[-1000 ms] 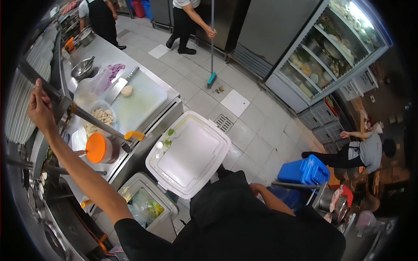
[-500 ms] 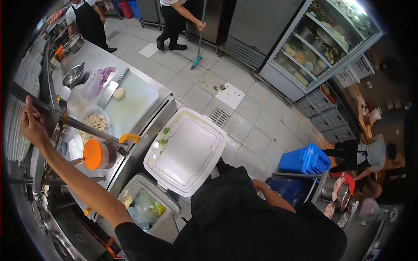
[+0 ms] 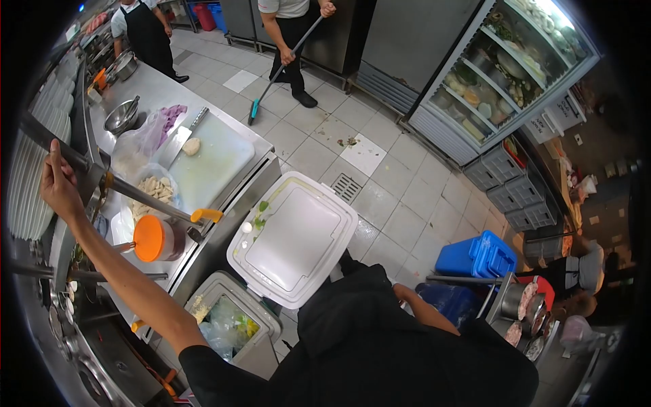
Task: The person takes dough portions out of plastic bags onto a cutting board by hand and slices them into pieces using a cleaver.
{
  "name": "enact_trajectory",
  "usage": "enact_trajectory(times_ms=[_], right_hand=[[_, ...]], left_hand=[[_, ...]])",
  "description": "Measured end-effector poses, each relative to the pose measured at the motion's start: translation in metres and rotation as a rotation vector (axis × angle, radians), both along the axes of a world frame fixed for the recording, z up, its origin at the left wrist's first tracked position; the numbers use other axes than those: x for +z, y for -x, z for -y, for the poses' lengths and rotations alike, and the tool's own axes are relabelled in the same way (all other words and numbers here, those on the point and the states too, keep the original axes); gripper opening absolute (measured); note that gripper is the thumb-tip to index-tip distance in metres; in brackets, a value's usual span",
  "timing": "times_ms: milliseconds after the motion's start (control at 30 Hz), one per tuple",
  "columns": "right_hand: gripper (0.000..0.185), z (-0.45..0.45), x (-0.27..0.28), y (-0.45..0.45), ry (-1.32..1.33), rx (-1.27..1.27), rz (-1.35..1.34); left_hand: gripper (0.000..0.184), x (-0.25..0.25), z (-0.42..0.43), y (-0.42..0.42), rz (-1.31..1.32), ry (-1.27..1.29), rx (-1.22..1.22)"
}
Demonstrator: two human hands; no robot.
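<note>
My left hand point(image 3: 62, 184) reaches up at the far left, its fingers curled on the edge of a metal shelf point(image 3: 57, 154) with stacked white plates point(image 3: 41, 183) beside it. Below that arm stand a tub with an orange lid point(image 3: 153, 239) and a bag of pale cut pieces point(image 3: 154, 193). On the counter, a cleaver point(image 3: 178, 144) and a pale round piece point(image 3: 192, 146) lie on a white cutting board point(image 3: 215, 152). My right forearm point(image 3: 427, 312) shows beside my black clothing. The right hand point(image 3: 401, 293) is mostly hidden there, its fingers unseen.
A large white lid point(image 3: 291, 234) with green scraps lies beside an open bin point(image 3: 234, 319) of bagged waste. A co-worker point(image 3: 291, 41) holds a long-handled floor tool point(image 3: 271, 78); another person point(image 3: 144, 37) stands at the counter. A glass-door fridge point(image 3: 502, 68) and blue bin point(image 3: 475, 254) are right.
The co-worker has swung the floor tool's head left and now has both hands on its handle. My view has shifted slightly; my left hand stays on the shelf edge.
</note>
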State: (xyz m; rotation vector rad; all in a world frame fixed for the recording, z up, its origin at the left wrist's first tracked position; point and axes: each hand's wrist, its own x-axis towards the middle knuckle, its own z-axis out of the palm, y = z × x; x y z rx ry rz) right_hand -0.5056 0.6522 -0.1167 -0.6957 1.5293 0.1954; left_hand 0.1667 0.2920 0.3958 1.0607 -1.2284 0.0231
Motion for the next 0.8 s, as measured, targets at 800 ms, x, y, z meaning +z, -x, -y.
enact_trajectory(times_ms=[800], right_hand=[[0.038, 0.007, 0.027, -0.009, 0.015, 0.059, -0.102]], left_hand=[[0.021, -0.004, 0.003, -0.003, -0.032, -0.014, 0.011]])
